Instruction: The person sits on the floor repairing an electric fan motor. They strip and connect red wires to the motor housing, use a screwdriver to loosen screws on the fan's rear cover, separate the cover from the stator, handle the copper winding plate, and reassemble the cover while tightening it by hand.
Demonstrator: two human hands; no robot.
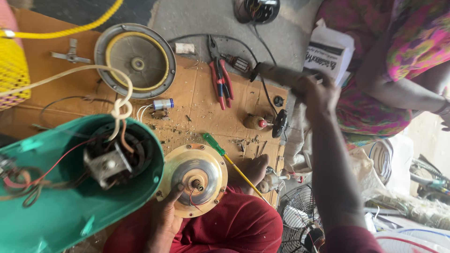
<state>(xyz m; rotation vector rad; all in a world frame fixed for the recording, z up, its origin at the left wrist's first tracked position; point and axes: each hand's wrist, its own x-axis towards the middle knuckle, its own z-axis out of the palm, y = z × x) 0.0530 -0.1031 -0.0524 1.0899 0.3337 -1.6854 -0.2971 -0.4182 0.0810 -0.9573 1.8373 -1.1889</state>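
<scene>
The left hand (166, 213) is gripping the round metal motor (193, 179) at its 7 o'clock edge, on the lap. At 9 o'clock the green housing (70, 206) is holding wires (red ones among them). The right hand (316, 93), at 1 o'clock, is closing around a grey tool (276, 74). Red pliers (220, 77) are lying on the cardboard (197, 107), farther at 12 o'clock.
</scene>
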